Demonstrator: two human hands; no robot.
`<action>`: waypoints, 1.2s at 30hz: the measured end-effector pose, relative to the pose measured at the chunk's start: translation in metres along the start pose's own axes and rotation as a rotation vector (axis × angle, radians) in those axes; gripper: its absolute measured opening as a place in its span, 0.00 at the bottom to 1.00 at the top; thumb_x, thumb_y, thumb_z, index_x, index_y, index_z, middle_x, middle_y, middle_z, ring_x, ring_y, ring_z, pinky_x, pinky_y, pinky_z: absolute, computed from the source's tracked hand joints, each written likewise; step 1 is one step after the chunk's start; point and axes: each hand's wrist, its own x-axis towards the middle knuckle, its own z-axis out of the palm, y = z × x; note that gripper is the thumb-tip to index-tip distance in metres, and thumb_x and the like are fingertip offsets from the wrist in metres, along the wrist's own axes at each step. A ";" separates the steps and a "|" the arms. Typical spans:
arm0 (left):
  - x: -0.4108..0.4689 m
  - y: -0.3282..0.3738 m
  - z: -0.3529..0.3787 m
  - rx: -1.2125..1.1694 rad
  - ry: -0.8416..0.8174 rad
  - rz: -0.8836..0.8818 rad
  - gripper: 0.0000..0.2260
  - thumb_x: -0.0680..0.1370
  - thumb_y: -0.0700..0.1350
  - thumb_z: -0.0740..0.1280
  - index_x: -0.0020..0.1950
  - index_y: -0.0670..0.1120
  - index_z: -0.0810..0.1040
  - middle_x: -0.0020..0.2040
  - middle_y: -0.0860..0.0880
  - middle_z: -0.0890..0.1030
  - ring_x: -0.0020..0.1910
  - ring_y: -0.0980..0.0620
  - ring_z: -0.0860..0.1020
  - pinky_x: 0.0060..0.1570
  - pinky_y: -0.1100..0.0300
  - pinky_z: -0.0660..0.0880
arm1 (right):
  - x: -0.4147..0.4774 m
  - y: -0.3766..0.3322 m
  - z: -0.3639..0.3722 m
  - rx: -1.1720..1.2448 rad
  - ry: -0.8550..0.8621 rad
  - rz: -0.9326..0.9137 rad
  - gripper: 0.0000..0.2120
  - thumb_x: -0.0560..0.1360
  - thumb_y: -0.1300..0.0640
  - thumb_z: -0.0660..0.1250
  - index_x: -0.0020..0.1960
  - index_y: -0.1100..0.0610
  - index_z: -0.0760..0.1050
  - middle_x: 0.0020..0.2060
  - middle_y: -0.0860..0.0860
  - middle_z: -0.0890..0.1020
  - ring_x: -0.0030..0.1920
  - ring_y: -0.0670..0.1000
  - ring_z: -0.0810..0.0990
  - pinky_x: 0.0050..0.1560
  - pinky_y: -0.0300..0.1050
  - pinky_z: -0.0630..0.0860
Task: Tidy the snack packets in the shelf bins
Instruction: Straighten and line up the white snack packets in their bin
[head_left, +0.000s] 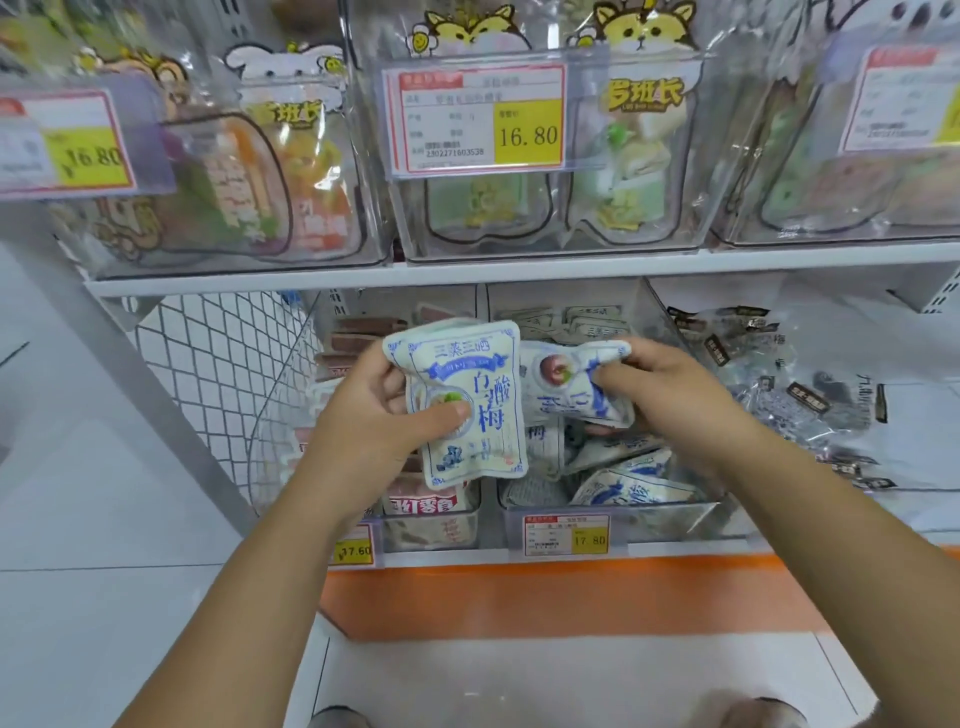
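Above the lower shelf bin (613, 512), each hand holds one packet: left hand (382, 415), right hand (670, 395).

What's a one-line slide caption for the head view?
Left hand holds an upright white-and-blue packet; right hand pinches a second packet over the clear bin.

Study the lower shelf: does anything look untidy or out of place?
Yes. In the middle clear bin, the blue-and-white packets lie jumbled at all angles, not stood in a row. To its right, dark packets sprawl in a loose heap. The right hand grips a crumpled packet; the left hand holds a flat packet upright.
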 end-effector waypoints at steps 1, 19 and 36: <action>-0.001 0.000 0.002 0.012 -0.001 -0.007 0.23 0.71 0.33 0.72 0.62 0.48 0.73 0.54 0.53 0.83 0.53 0.49 0.82 0.48 0.45 0.80 | -0.006 -0.001 -0.002 0.087 -0.036 0.032 0.09 0.77 0.63 0.63 0.50 0.55 0.81 0.48 0.58 0.83 0.45 0.54 0.84 0.40 0.47 0.80; -0.004 0.002 0.024 0.078 -0.024 -0.030 0.19 0.74 0.41 0.73 0.61 0.55 0.73 0.53 0.55 0.83 0.52 0.54 0.82 0.54 0.46 0.78 | -0.052 -0.009 -0.008 -0.094 -0.033 -0.201 0.10 0.77 0.60 0.66 0.53 0.48 0.80 0.44 0.44 0.85 0.43 0.44 0.83 0.41 0.35 0.77; 0.015 0.008 0.046 0.027 0.099 0.098 0.21 0.69 0.40 0.76 0.56 0.54 0.73 0.49 0.56 0.84 0.50 0.56 0.82 0.54 0.53 0.77 | -0.017 -0.012 -0.021 -0.306 -0.062 -0.265 0.05 0.75 0.55 0.68 0.50 0.47 0.79 0.42 0.46 0.84 0.43 0.44 0.82 0.48 0.42 0.79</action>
